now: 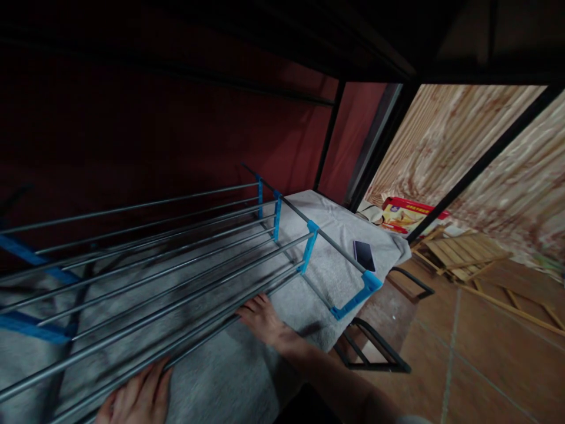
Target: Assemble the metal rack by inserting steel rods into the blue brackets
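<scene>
Blue-jointed rack of grey metal bars (pixel 194 293), left and centre of frame

Rack lies over a crumpled grey cloth (pixel 220 368), bars running from the left edge of frame toward the centre. Blue plastic brackets (pixel 309 248) join the bars at both ends; the lowest right-hand corner piece sits near the cloth's edge, right of centre.

Left hand (pixel 135 397) at bottom, left of centre: fingers side by side with slight gaps, laid over the nearest bars. Thumb out of sight; cannot tell whether it grips.

Right hand (pixel 260 318) just below centre: fingers bent, close together, tips on the nearest bar. Thumb hidden; pinch or mere rest, cannot tell. Bare forearm (pixel 322 365) slants in from bottom right.

Dark-screened phone with pale edge (pixel 364 255) flat on the cloth, right of centre, just beside the rack's end. Black tubular metal loop (pixel 375 347) juts out below the cloth's edge.

Dark red wall (pixel 282 135) behind, upper left to centre. Right side: brown-and-cream patterned curtain (pixel 477 135), red-and-yellow printed box (pixel 410 215), slatted wooden piece (pixel 468 253) on brown tiled floor (pixel 494 359). Upper left too dark for detail.
</scene>
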The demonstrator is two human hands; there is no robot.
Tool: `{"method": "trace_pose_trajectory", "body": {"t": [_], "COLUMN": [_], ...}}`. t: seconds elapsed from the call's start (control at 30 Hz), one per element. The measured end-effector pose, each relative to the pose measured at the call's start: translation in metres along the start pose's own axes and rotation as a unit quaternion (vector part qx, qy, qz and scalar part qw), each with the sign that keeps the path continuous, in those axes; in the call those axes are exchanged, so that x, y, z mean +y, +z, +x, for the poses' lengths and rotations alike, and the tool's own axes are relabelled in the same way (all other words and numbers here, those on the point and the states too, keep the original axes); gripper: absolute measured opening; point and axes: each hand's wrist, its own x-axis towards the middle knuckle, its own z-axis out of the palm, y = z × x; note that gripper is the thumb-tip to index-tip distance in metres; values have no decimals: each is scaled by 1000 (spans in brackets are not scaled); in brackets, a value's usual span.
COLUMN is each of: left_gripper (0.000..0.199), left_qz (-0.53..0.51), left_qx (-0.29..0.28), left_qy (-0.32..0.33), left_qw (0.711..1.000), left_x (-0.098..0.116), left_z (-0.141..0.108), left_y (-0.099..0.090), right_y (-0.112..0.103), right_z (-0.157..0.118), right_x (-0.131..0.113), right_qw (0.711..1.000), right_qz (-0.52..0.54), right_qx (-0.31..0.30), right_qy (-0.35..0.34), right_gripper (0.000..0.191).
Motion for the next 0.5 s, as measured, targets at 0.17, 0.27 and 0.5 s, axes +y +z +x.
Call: {"method": "trace_pose_trajectory", "body": {"t": [0.17, 0.27, 0.5], "left_gripper": [38, 30, 39], "left_qz": [89, 89, -6], "left_qx": [146, 201, 236], "left_qy": [-75, -161, -313], "left_qw": [982, 962, 920], "left_x": [-1, -14, -37], "left_z": [-19, -28, -23], "left_y": [-14, -29, -56], "right_y": [11, 19, 28], "right_z": [-7, -13, -17], "right_x": [9, 16, 24], "right_qw": [999, 999, 998], "right_qz": [-20, -8, -20], "right_qx": [2, -8, -9], "right_qy": [-46, -45, -60], "right_gripper": [22, 25, 29]}}
